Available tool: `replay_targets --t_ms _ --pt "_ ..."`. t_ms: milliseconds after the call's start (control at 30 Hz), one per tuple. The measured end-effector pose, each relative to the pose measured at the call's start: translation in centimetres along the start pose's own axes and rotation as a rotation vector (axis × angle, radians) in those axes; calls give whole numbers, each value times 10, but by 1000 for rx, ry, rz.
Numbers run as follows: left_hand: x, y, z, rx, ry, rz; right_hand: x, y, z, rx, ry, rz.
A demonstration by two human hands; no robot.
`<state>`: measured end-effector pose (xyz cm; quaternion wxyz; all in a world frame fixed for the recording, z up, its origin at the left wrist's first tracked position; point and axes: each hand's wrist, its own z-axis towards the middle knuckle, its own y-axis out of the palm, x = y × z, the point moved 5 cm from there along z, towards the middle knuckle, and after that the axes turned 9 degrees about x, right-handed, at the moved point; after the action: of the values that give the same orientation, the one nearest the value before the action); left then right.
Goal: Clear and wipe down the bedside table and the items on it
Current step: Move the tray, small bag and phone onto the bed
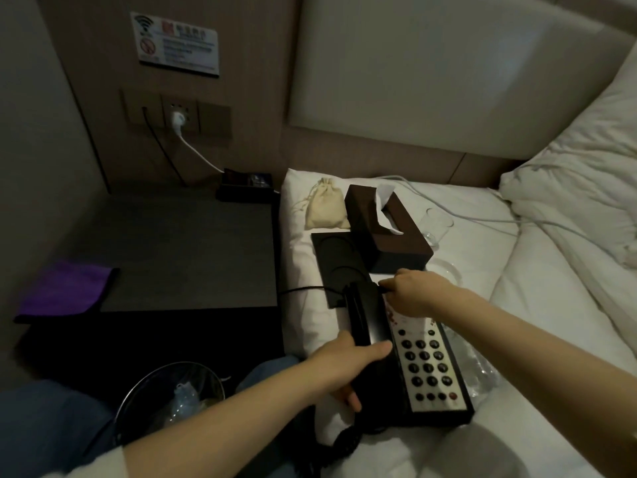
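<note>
Gripping telephone (406,360) on bed: left hand (344,365) handset, right hand (410,294) far edge, fingertips hidden.

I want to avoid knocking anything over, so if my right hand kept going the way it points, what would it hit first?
Probably the black coaster tray, just beyond your right hand at the telephone's far end; depth is unclear.

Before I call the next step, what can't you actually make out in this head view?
- Wall sign: print too small and blurred to read.
- Phone label: the right hand covers it.
- Handset under the left hand: coiled cord runs off the bottom edge.
- Bin contents: dim, forearm in front.
- Black box by the wall: too dark.
</note>
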<state>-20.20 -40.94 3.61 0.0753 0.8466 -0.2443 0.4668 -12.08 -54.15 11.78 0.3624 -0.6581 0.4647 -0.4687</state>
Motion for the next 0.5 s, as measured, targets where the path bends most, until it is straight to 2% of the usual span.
replay_targets --t_ms 233,367,500 --pt "3 7 6 10 21 -10 12 0 2 16 38 76" --pt "7 -3 1 -22 176 22 11 -7 0 74 69 118" --pt "5 -31 1 63 83 180 2 -36 2 150 47 141"
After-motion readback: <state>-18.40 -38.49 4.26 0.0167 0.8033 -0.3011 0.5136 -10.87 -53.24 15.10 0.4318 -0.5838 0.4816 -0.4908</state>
